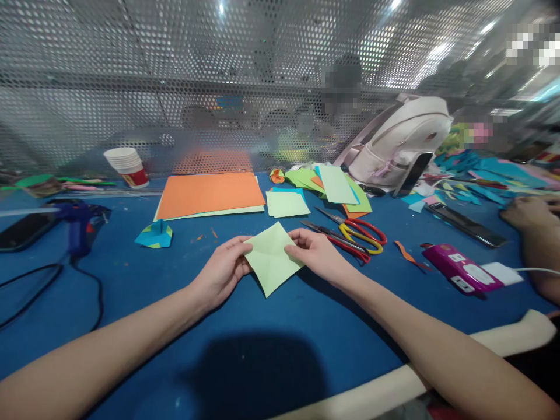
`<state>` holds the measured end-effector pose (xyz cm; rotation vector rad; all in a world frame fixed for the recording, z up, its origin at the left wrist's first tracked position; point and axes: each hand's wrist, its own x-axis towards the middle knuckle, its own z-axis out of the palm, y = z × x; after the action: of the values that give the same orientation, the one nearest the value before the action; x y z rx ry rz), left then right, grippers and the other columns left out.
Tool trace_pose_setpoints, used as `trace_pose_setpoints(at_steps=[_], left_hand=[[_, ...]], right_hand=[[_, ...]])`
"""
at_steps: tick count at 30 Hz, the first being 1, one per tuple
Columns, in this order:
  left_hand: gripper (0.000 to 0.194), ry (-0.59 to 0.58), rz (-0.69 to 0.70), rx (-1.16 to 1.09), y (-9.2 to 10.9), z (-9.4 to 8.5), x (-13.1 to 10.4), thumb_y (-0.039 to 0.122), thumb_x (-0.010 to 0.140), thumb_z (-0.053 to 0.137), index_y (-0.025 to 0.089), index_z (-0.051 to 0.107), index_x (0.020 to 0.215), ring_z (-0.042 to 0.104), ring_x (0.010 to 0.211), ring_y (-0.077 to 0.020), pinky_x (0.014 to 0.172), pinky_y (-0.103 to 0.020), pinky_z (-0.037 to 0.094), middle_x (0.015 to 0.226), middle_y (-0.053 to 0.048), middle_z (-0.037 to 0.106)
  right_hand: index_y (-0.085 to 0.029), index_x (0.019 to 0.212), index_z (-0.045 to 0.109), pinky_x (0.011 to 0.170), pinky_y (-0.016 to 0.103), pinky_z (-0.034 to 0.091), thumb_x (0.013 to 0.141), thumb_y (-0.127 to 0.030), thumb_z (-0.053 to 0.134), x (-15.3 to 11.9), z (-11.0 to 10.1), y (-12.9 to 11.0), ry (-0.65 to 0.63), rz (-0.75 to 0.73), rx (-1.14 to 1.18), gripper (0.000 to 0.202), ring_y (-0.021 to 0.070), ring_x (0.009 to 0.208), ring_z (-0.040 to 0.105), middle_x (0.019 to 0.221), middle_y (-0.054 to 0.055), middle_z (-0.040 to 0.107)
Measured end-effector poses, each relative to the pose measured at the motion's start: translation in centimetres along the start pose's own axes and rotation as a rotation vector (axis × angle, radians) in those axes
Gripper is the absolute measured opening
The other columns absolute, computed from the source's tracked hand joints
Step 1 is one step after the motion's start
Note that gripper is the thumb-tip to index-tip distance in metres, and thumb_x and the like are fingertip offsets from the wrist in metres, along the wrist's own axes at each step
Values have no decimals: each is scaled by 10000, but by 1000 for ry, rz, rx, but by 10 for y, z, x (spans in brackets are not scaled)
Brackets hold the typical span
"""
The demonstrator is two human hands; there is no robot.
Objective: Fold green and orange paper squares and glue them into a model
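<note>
one pale green paper square (275,260) sits between the two hands, raised just over the worktop (131,286) and turned so that one corner points toward the body. the left hand (227,262) pinches its left corner, thumb on top; the right hand (312,251) pinches it near the right corner in the same way. faint creases cross at its middle.

it should be very light and fairly crisp, easy to bend along those creases, not very slippery, but likely to tear or mark if pulled hard. the corners and outer edges look the best places to hold, with thumb above and fingers below, leaving the middle untouched.

counted around the hands: one folded blue piece (155,234) left of the left hand, and one glue gun (79,224) farther that way. beyond the hands are one orange-topped stack (210,194) and one small pale stack (287,204); how many sheets each has, i cannot tell. just beyond the right hand lie what look like two pairs of scissors (345,230), close together. well to its right are one purple power bank (461,269) and one co-worker's hand (534,210).
</note>
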<state>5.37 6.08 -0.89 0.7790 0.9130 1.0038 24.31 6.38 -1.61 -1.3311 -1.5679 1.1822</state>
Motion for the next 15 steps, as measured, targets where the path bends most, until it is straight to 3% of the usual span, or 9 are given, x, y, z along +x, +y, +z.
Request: trace_pose_setpoints(at_steps=[6, 11, 15], left_hand=[[229, 40, 28, 91, 5, -4, 1, 148, 698, 627, 144, 603, 925, 617, 697, -134, 610, -223, 487, 783, -33, 657], [271, -56, -76, 119, 13, -5, 2, 347, 747, 622, 149, 632, 932, 631, 705, -166, 610, -254, 482, 791, -64, 682], [310, -109, -46, 257, 12, -1, -2, 309, 709, 676, 134, 652, 964, 639, 696, -171, 615, -252, 463, 812, -74, 700]], right_hand=[[-185, 899, 617, 578, 248, 405, 737, -260, 565, -2, -2, -2, -51, -10, 3, 186, 121, 633, 548, 788, 5, 646], [-218, 992, 668, 662, 274, 449, 756, -219, 534, -6, -4, -7, -145, -43, -44, 271, 163, 768, 602, 897, 6, 688], [-237, 1008, 680, 726, 296, 456, 775, -223, 529, -10, -2, -11, -146, -82, -87, 278, 189, 861, 605, 973, 1, 691]])
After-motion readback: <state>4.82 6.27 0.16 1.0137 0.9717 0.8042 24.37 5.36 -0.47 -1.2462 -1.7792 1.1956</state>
